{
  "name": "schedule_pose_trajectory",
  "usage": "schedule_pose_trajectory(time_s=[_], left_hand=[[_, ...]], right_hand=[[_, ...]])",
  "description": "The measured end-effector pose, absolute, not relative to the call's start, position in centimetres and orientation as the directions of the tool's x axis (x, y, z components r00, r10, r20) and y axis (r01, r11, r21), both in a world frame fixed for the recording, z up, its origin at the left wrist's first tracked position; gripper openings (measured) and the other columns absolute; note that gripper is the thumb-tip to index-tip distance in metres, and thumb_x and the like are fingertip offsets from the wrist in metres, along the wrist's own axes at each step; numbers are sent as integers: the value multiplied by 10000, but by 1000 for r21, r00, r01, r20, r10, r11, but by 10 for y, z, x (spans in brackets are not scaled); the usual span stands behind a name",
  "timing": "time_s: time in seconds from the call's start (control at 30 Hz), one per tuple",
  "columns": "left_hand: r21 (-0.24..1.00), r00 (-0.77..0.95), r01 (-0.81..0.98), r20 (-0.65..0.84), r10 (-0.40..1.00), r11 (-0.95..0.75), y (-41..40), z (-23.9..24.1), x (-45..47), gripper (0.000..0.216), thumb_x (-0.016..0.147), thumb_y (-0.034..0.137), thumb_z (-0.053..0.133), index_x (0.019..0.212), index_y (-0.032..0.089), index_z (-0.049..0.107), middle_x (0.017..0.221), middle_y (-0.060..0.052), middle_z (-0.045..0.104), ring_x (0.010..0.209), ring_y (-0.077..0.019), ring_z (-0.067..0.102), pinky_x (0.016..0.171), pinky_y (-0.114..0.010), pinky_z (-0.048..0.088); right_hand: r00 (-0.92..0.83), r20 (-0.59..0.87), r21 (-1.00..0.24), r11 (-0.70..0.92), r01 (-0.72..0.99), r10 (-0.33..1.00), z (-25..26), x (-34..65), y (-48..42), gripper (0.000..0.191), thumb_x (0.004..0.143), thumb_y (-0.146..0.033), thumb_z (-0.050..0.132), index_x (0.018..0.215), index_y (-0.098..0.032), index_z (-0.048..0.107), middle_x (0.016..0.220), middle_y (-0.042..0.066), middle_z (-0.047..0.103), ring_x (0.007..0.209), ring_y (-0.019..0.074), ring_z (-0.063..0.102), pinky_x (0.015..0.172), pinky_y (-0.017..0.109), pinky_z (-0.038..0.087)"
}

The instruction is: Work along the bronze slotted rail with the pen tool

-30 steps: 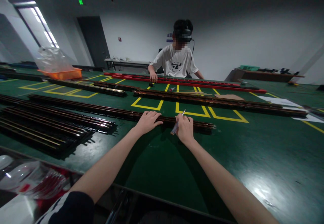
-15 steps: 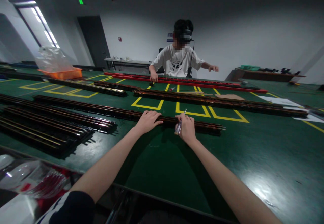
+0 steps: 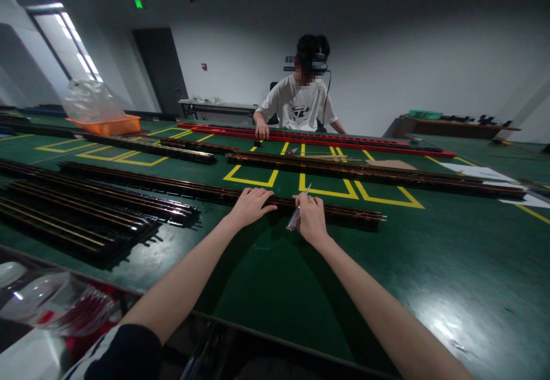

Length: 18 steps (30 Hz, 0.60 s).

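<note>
A long dark rail [image 3: 352, 215] with copper-coloured strips lies across the green table [image 3: 275, 288] in front of me. My left hand [image 3: 251, 207] is over the rail, its fingers bent over the far side and its thumb along the near side. Just to the right, my right hand [image 3: 312, 216] is closed around a screwdriver [image 3: 294, 219]. Its clear handle slants toward me and its thin shaft sticks up past my fingers. The tip is close above the rail; whether it touches, I cannot tell.
Several similar rails [image 3: 86, 219] lie at the left. Another long rail [image 3: 365, 175] runs beyond my hands, with a red rail [image 3: 326, 139] farther back. A person [image 3: 301, 102] sits opposite, one hand at the table. An orange tray [image 3: 107, 126] holds a plastic bag.
My right hand has shifted slightly left along the rail with the screwdriver. My left hand stays in place. The person opposite has lowered the arm that was stretched out.
</note>
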<state>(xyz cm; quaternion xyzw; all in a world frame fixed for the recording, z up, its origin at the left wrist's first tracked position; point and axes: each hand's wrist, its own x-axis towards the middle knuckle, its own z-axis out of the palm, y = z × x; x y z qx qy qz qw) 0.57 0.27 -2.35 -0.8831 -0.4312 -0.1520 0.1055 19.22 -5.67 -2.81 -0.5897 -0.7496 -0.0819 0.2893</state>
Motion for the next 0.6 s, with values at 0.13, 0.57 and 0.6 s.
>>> schedule_pose_trajectory(time_s=[0.13,0.57,0.6], left_hand=[[-56,581,794,363,729,-605,3,-23,5,455,928,520,370,1200,195,536,1204,-95,616,1096,-247,555,923,-389,361],[-71,576,798,384,722,-599,4,-26,3,478,921,542,358,1194,200,548,1170,-99,630,1073,-252,561,905,-387,366],[-72,575,799,383,723,-598,4,-26,3,479,921,543,357,1194,200,549,1169,-100,630,1072,-254,561,904,-389,367]], right_hand=[[-82,543,-275,270,923,836,-29,194,-57,331,635,34,436,833,-222,370,952,101,676,919,263,625,837,401,415],[-98,571,-279,305,910,815,-32,204,-55,186,719,-72,471,811,-217,399,941,107,681,910,260,631,857,411,395],[-95,568,-284,303,910,817,-31,203,-55,167,727,-101,490,813,-215,404,940,111,679,904,263,628,868,418,386]])
